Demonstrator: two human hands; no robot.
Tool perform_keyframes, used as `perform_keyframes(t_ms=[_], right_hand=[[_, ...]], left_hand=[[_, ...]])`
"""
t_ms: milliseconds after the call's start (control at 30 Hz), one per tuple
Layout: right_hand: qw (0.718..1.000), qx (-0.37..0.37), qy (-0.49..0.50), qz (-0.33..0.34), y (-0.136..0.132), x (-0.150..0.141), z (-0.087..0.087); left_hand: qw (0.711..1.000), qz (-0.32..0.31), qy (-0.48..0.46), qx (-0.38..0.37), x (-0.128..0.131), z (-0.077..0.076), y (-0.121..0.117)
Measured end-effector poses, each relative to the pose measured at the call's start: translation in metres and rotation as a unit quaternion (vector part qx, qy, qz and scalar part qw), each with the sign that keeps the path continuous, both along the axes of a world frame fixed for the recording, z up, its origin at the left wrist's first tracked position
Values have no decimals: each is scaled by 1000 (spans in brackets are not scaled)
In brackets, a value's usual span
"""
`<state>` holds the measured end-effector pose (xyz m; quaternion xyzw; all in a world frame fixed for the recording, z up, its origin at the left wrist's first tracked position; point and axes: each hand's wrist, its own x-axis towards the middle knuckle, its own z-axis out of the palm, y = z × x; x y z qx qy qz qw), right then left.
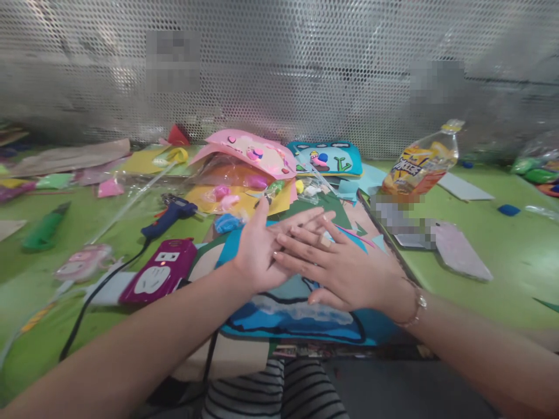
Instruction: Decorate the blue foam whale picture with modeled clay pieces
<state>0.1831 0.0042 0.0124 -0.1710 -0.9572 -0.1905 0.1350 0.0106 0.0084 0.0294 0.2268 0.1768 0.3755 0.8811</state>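
My left hand (pixel 257 251) is turned palm up with its fingers stretched out and its thumb pointing up. Across its palm and fingers lies my right hand (pixel 345 265), palm down and flat, with a ring and a bracelet on it. Whether anything small sits between the palms is hidden. Below both hands is a blue craft sheet (pixel 305 323) with painted white and dark blue shapes and black outlines. Just beyond the left hand lies a lump of blue clay (pixel 228 223).
A glue gun (pixel 168 216) and a purple power strip (pixel 159 272) lie to the left, with a green cutter (pixel 46 227) farther out. Pink (pixel 253 152) and blue decorated pieces (pixel 325 158) stand behind. A drink bottle (pixel 421 160) and a phone (pixel 463 251) are on the right.
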Motion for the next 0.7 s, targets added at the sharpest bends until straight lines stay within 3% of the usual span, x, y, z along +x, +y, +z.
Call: perform_keyframes(t_ms=[67,167,300,400,533,700], right_hand=[[1000,-4,0,2,0,-1,0],[1000,-11,4,6,1,-1,-1],[1000,-11,3,2,1,0,-3],[1000,-13,5,10,0,0,-2],[1000,-5,1,3,-1,0,-1],[1000,-4,-1,4,-1,0,0]], left_hand=[[1000,11,5,-3,0,-1,0],[999,-23,24,-21,-1,-1,0],[1000,3,-8,14,-2,1,0],[1000,-19,12,-9,-3,0,1],[1000,18,-14,11,-2,0,3],[1000,4,14,-11,-2,4,1]])
